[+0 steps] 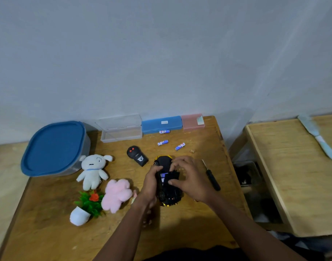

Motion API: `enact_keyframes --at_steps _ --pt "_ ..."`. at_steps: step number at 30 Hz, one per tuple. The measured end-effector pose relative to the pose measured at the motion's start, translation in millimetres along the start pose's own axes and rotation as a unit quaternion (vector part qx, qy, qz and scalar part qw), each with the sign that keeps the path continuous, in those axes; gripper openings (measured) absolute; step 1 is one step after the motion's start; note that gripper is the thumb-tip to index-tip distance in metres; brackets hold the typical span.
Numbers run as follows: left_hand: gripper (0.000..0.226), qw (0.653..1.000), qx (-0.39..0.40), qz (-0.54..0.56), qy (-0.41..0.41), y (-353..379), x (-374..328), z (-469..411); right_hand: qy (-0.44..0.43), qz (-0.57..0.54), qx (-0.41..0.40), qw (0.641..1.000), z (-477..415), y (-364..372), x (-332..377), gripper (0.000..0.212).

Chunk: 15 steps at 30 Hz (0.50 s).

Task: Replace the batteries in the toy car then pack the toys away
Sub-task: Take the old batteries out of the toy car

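Hands (187, 178) around upturned toy car (167, 193), lengthwise away.

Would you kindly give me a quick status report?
Left hand steadies upturned toy car. Right hand on battery cover. Three loose batteries beyond. Nothing obstructing.

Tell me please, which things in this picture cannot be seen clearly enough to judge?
- Battery bay of the toy car, head view: the left hand and right hand cover much of it, so the battery count inside is unclear.
- Labels on the loose batteries: too small to read.
- Contents of the blue-lidded container: hidden by its lid.
- Dark object in the gap between the tables: shadowed, unidentifiable.
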<state>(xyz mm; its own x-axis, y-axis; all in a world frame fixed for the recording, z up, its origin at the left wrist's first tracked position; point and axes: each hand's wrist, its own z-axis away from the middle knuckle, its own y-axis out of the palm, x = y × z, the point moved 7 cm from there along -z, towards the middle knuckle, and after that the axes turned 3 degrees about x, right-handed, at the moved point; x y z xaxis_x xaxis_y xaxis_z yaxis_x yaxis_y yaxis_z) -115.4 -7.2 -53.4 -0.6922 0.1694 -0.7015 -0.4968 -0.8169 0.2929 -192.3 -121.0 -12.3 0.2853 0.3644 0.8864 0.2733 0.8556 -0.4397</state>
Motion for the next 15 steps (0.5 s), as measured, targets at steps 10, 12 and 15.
enact_keyframes --at_steps 10,12,15 --pt "0.032 0.998 -0.036 0.035 -0.032 -30.8 -9.8 -7.5 0.078 -0.232 -0.127 0.961 -15.2 -9.5 -24.6 0.034" --pt "0.041 0.998 -0.040 0.045 -0.035 -37.3 -10.9 -8.4 0.132 -0.225 -0.110 0.959 -18.3 -1.0 -41.0 0.030" --pt "0.048 0.997 -0.038 0.053 -0.038 -42.5 -12.6 -6.7 0.179 -0.157 -0.113 0.965 -20.5 8.0 -57.0 0.027"
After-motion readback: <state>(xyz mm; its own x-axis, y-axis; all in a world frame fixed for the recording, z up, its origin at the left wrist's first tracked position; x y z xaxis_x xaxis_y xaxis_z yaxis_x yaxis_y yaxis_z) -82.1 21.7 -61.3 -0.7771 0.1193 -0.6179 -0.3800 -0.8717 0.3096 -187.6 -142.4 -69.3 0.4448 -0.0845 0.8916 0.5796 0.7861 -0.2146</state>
